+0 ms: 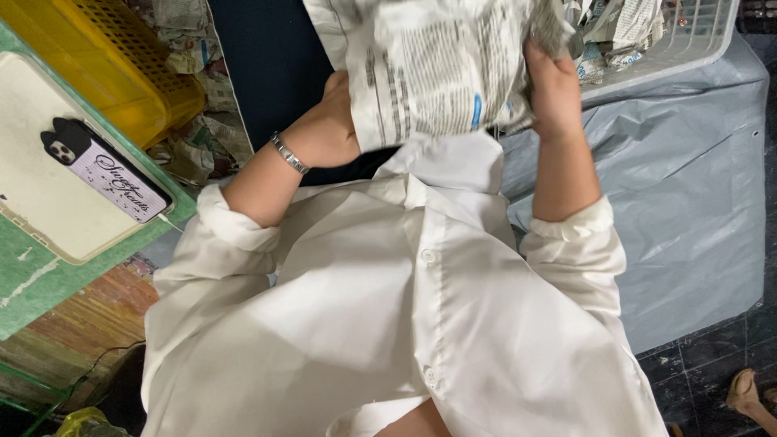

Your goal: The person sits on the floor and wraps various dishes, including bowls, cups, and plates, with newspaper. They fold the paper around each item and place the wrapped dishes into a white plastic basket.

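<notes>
Informal packing or sorting workroom, floor level. Grey plastic sheeting spread over dark tiles at three o'clock; white mesh basket of crumpled newspaper at one o'clock; yellow perforated crate with paper scraps at eleven o'clock; green worktable bearing a phone at nine o'clock.

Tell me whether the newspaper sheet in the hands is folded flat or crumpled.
Crumpled. The newspaper sheet bulges and creases unevenly, gripped between the left hand and the right hand.
</notes>
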